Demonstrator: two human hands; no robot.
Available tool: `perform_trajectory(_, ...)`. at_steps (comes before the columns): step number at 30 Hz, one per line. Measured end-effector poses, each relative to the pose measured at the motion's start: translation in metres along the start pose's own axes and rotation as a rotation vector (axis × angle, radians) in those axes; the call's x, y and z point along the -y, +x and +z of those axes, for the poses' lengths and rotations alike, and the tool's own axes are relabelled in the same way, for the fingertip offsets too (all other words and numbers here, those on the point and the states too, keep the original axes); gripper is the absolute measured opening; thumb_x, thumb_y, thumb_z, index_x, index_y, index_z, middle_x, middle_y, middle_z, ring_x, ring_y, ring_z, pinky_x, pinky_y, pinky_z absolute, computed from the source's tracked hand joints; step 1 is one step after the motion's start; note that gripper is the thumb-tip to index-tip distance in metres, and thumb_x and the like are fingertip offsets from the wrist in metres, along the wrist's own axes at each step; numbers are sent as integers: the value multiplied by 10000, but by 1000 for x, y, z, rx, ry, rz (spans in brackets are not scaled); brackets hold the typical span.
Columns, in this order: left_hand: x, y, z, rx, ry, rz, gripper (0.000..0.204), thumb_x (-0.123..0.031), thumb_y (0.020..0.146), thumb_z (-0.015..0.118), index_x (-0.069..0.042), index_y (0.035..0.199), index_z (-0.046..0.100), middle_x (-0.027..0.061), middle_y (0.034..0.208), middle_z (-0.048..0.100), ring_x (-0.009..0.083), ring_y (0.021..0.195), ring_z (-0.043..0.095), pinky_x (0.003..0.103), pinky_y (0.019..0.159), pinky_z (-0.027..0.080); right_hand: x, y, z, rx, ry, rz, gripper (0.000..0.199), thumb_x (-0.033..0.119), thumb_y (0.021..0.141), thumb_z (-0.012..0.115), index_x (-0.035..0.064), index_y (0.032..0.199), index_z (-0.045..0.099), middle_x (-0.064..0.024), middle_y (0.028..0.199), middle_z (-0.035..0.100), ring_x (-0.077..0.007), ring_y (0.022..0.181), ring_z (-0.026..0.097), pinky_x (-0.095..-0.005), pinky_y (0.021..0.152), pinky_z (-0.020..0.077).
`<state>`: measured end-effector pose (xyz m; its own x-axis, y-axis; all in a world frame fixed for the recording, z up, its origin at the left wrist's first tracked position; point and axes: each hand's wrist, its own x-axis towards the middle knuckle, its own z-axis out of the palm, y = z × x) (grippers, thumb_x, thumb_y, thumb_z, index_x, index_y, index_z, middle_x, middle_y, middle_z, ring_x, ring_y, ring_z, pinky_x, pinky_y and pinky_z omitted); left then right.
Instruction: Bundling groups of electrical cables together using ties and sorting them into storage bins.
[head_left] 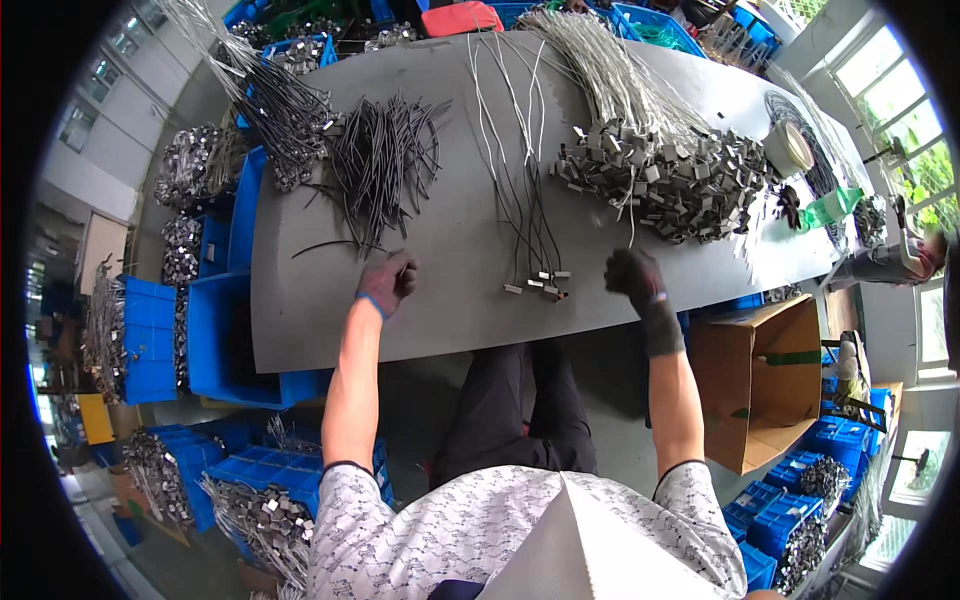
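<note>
My left hand point(388, 282), in a dark glove, is closed at the near end of a pile of short black tubes point(385, 160). Whatever its curled fingers hold is too small to make out. My right hand point(635, 278), also gloved, is closed on a thin wire point(631, 210) that runs up to a heap of small metal blocks point(670, 185). Between my hands lie several wires point(525, 170), pale at the far end and black nearer me, with small metal blocks point(540, 287) at their near ends.
A grey table point(450, 330) lies before me. Long pale wires point(610, 65) spread behind the block heap. On the right are a round tub point(788, 150), a green bottle point(830, 208) and a cardboard box point(765, 380). Blue crates point(220, 330) stand left. Another person's arm point(880, 265) shows far right.
</note>
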<state>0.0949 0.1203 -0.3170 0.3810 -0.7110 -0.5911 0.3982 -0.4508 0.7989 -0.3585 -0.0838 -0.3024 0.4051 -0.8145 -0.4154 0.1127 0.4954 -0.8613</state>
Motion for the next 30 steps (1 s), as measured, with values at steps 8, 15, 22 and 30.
perform_trajectory(8,29,-31,19,152,-400,225,181,-206,902,697,-77,1023,658,73,889,679,149,767,661,302,643,557,-142,-183,-81,-207,-696,71,196,230,989,584,54,1049,646,-23,787,651,-129,641,612,-314,569,499)
perform_trajectory(15,81,1,74,-472,1111,501,278,-258,826,641,-75,1034,667,203,1037,685,426,980,650,502,837,535,-232,-311,-106,-493,-1214,-158,313,325,1002,510,53,1111,619,-196,784,676,-357,702,675,-441,611,514)
perform_trajectory(22,80,8,96,-475,1110,234,259,-257,832,619,-59,949,737,217,1038,699,402,976,678,495,814,555,-295,-455,-140,-22,-1516,817,278,201,904,533,-5,1037,664,-259,1024,681,-450,993,645,-487,814,524)
perform_trajectory(30,73,26,84,-321,1179,156,298,-250,866,572,-42,1015,725,214,1127,680,385,1032,671,485,860,551,-343,-540,-156,-242,-1359,696,252,165,838,561,-9,973,682,-273,1018,679,-450,995,644,-484,831,522)
